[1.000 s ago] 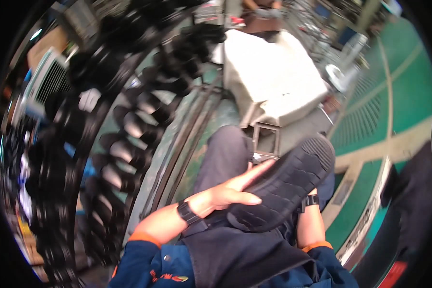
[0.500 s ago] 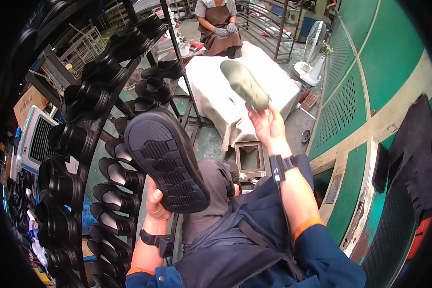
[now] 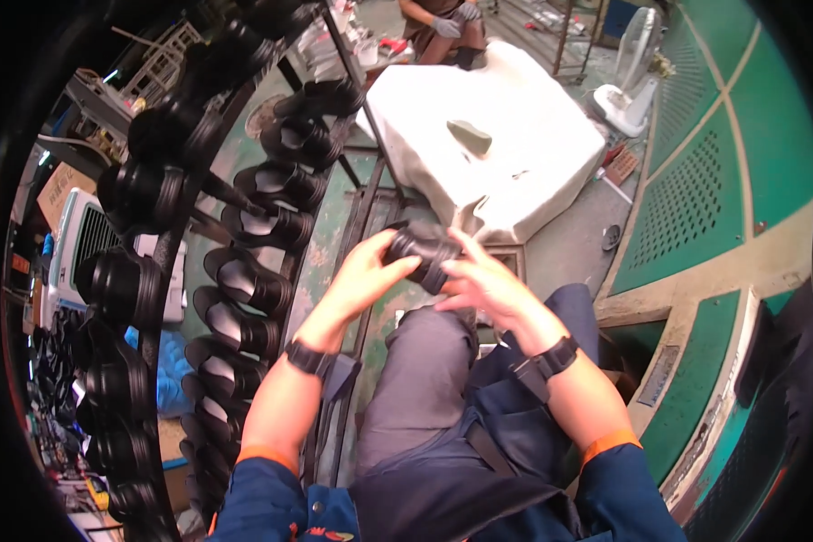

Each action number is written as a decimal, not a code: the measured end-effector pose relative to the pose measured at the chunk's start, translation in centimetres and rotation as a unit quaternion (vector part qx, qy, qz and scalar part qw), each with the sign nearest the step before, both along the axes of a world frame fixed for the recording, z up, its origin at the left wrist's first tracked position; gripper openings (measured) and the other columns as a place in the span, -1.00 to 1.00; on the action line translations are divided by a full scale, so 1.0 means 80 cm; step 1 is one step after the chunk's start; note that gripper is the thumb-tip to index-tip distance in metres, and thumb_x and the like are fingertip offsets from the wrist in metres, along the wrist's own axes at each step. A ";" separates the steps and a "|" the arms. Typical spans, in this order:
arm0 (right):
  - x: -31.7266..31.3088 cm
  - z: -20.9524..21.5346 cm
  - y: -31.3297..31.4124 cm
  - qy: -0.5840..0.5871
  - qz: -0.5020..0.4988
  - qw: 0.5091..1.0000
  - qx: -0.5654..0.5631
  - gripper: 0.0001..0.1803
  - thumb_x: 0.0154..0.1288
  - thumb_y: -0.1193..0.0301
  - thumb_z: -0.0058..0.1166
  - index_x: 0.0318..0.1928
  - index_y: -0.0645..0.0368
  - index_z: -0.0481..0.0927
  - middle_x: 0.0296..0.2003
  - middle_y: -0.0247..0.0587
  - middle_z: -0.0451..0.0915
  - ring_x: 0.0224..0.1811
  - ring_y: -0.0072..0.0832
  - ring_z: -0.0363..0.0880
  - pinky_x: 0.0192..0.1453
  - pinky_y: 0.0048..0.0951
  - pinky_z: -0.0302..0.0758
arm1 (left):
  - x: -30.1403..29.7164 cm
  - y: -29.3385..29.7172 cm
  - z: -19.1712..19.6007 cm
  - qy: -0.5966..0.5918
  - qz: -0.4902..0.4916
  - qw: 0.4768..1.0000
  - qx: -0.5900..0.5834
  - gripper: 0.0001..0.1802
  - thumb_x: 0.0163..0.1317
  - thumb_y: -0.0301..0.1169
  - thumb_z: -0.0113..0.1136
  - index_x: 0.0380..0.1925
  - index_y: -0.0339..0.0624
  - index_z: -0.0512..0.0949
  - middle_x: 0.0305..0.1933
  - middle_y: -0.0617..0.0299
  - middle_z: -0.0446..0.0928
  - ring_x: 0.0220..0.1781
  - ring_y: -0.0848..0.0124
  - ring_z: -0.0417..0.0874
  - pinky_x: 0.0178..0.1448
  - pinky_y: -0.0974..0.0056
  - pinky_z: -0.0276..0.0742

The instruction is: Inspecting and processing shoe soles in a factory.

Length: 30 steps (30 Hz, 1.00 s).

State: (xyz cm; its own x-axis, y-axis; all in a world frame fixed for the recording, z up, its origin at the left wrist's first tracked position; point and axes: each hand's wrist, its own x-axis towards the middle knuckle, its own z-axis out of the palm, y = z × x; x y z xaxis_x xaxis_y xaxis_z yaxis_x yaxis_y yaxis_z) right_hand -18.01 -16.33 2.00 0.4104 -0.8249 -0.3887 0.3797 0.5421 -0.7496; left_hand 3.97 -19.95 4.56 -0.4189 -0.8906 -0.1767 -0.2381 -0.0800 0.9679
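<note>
And here is the black shoe (image 3: 422, 253), up in the air above the person's left knee (image 3: 431, 339), framed by 2 bare hands and tipped so that its sole does not face the camera. The left hand (image 3: 368, 271) has it: thumb across the near side, fingers curled round behind, apparently carrying most of the weight. Over on the right, the right hand (image 3: 495, 287) comes in with fingers spread and blurred at the shoe's other end; whether they actually grip, nobody can tell from here. Held over the lap like this, the shoe probably sits where both hands reach it easily.

Just beyond, a greenish flat piece (image 3: 470, 137) lies untouched on the white cloth (image 3: 537, 108) covering a table; the cloth likely keeps that surface clean and soft. To the left, more black shoes (image 3: 271, 291) stand in rows on a rack (image 3: 379, 134), spaced out, presumably so that each lifts off alone. At the far side, a co-worker's gloved hands (image 3: 445, 27) hang near the knees, and a white fan (image 3: 625, 107) stands beside the green panels (image 3: 686, 203), likely there for cooling.
</note>
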 end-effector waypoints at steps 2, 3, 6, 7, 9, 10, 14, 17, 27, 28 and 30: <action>-0.023 -0.011 -0.006 0.115 -0.028 0.991 -0.069 -0.28 0.36 0.36 0.14 0.47 0.20 0.20 0.28 0.01 0.37 0.21 -0.28 0.46 0.21 -0.25 0.53 | -0.006 -0.022 -0.031 0.004 -0.017 1.000 0.018 -0.65 0.29 -0.40 0.30 0.02 -0.30 0.52 -0.09 0.30 0.57 -0.04 0.55 0.53 0.12 0.36 0.47; -0.035 -0.016 -0.006 0.155 -0.041 0.979 -0.129 -0.40 0.35 0.39 0.14 0.36 0.26 0.36 0.26 0.00 0.41 0.24 -0.32 0.46 0.29 -0.31 0.44 | -0.010 -0.034 -0.048 -0.022 -0.019 0.999 0.033 -0.67 0.28 -0.41 0.30 0.00 -0.30 0.52 -0.12 0.31 0.57 -0.07 0.55 0.53 0.09 0.36 0.48; -0.062 -0.024 -0.009 0.228 -0.107 0.947 -0.199 -0.51 0.36 0.42 0.14 0.27 0.28 0.45 0.19 -0.06 0.51 0.28 -0.34 0.46 0.31 -0.34 0.42 | -0.017 -0.081 -0.094 -0.105 -0.007 0.994 0.028 -0.77 0.24 -0.39 0.33 -0.18 -0.26 0.56 -0.28 0.30 0.61 -0.22 0.55 0.56 -0.07 0.34 0.52; -0.067 -0.025 -0.010 0.228 -0.106 0.948 -0.195 -0.51 0.36 0.42 0.14 0.27 0.28 0.45 0.19 -0.06 0.51 0.28 -0.34 0.46 0.31 -0.34 0.42 | -0.015 -0.099 -0.106 -0.166 0.006 0.986 -0.016 -0.71 0.18 -0.32 0.36 -0.22 -0.28 0.55 -0.30 0.18 0.62 -0.25 0.44 0.60 -0.11 0.27 0.54; -0.071 -0.024 -0.013 0.199 -0.054 0.964 -0.168 -0.54 0.35 0.43 0.14 0.23 0.29 0.48 0.12 -0.08 0.57 0.23 -0.34 0.51 0.30 -0.33 0.44 | -0.003 -0.140 -0.127 -0.267 0.035 0.960 -0.079 -0.59 0.08 -0.18 0.38 -0.26 -0.31 0.56 -0.30 -0.07 0.62 -0.23 0.13 0.68 -0.09 0.10 0.56; -0.068 -0.024 -0.014 0.206 -0.044 0.964 -0.165 -0.56 0.34 0.42 0.16 0.20 0.29 0.51 0.05 -0.06 0.62 0.15 -0.35 0.57 0.24 -0.33 0.49 | 0.006 -0.164 -0.135 -0.347 0.048 0.925 -0.146 -0.58 0.09 -0.14 0.34 -0.26 -0.29 0.56 -0.25 -0.12 0.63 -0.15 0.00 0.69 -0.05 0.03 0.57; -0.064 -0.024 -0.018 0.234 0.021 0.948 -0.213 -0.54 0.34 0.34 0.18 0.18 0.29 0.53 -0.02 0.01 0.66 0.05 -0.35 0.64 0.12 -0.33 0.56 | 0.045 -0.233 -0.156 -0.443 0.145 0.824 -0.320 -0.32 0.16 -0.20 0.26 0.28 -0.23 0.38 0.32 -0.18 0.42 0.33 -0.01 0.48 0.34 0.05 0.43; -0.064 -0.024 -0.022 0.270 0.052 0.929 -0.249 -0.53 0.33 0.31 0.18 0.17 0.30 0.53 -0.04 0.05 0.66 0.05 -0.34 0.64 0.09 -0.33 0.56 | 0.046 -0.231 -0.159 -0.458 0.174 0.832 -0.260 -0.20 0.17 -0.31 0.21 0.43 -0.20 0.20 0.53 -0.17 0.10 0.52 -0.08 0.20 0.54 0.00 0.16; -0.064 -0.028 -0.023 0.259 0.045 0.941 -0.214 -0.53 0.33 0.32 0.19 0.18 0.28 0.54 -0.06 -0.01 0.68 -0.03 -0.45 0.64 0.06 -0.40 0.56 | -0.032 0.014 -0.036 -0.134 -0.083 0.968 -0.197 -0.52 0.23 -0.40 0.22 0.19 -0.15 0.53 0.24 0.02 0.53 0.31 0.13 0.53 0.38 0.11 0.41; -0.063 -0.032 -0.023 0.247 0.034 0.943 -0.219 -0.54 0.34 0.32 0.19 0.18 0.27 0.54 -0.06 -0.03 0.68 -0.03 -0.47 0.64 0.07 -0.40 0.55 | -0.039 0.036 -0.028 -0.133 -0.096 0.970 -0.178 -0.52 0.24 -0.39 0.21 0.19 -0.14 0.53 0.23 0.03 0.54 0.30 0.13 0.54 0.38 0.12 0.42; -0.063 -0.040 -0.026 0.261 0.043 0.935 -0.236 -0.55 0.35 0.33 0.19 0.19 0.27 0.55 -0.04 -0.06 0.67 -0.02 -0.49 0.62 0.11 -0.41 0.53 | -0.047 0.061 -0.018 -0.283 -0.172 0.917 -0.221 -0.63 0.20 -0.24 0.19 -0.04 -0.17 0.66 -0.04 0.04 0.67 0.10 0.11 0.65 0.20 0.06 0.53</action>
